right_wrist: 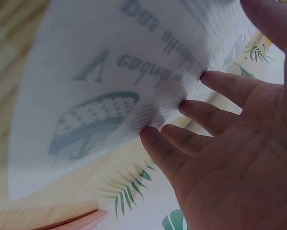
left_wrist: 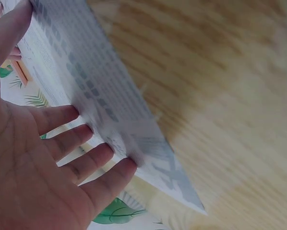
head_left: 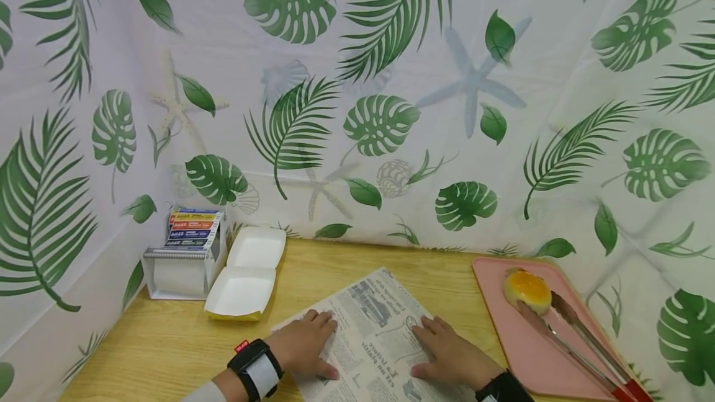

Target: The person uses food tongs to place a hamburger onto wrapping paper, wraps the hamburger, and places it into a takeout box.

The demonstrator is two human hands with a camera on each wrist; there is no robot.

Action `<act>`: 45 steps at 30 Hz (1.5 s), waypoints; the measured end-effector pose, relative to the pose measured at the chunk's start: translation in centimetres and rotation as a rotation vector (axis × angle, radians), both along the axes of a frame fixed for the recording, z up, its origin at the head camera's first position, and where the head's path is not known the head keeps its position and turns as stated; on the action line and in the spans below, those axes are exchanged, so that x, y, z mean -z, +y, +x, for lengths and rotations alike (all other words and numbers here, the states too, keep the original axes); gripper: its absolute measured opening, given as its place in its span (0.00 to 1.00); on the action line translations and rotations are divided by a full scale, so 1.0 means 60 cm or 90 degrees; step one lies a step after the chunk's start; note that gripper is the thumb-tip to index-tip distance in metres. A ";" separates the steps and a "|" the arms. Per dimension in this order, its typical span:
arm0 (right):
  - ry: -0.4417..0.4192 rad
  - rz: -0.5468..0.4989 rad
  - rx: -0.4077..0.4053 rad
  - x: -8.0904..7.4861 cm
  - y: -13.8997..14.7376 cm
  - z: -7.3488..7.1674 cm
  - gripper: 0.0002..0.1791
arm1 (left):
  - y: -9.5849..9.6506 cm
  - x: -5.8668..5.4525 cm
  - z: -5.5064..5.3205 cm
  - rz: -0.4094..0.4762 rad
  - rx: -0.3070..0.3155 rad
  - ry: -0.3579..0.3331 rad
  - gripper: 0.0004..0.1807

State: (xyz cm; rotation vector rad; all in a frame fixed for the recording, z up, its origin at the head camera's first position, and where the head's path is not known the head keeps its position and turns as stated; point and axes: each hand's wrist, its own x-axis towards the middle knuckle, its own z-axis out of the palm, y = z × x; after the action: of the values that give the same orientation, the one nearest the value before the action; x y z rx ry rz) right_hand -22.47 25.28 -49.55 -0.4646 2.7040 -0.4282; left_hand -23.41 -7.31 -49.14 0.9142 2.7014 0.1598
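Note:
A sheet of newsprint-patterned wrapping paper [head_left: 374, 334] lies flat on the wooden table, one corner pointing toward the back. My left hand [head_left: 304, 343] rests on its left side, fingertips touching the sheet. On the right side, my right hand [head_left: 451, 352] touches it the same way. In the left wrist view the left fingers [left_wrist: 93, 160] are spread and fairly straight against the paper [left_wrist: 105, 91]. The right wrist view shows the right fingers [right_wrist: 167, 148] extended on the paper [right_wrist: 86, 62], near a printed burger picture.
At the back left stand a dispenser box [head_left: 184, 259] with colourful labels and an opened white clamshell box [head_left: 246, 287]. A pink tray [head_left: 536, 358] on the right holds a glazed bun [head_left: 526, 290] and red-handled metal tongs [head_left: 586, 343]. A leaf-patterned cloth [head_left: 391, 110] hangs behind.

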 end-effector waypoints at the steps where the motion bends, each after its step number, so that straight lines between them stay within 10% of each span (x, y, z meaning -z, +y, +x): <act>1: 0.001 -0.002 -0.003 0.001 0.001 0.000 0.46 | 0.000 -0.001 -0.001 0.001 0.000 0.002 0.52; 45: 0.048 0.154 -0.050 0.006 -0.087 0.098 0.42 | 0.002 -0.001 -0.044 0.005 -0.031 -0.004 0.52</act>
State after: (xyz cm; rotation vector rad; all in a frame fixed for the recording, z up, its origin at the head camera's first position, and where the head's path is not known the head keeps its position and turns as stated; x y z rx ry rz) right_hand -16.59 20.04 -49.88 -0.5236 2.7508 -0.0613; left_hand -26.05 -7.21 -49.08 0.8497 2.7200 0.1840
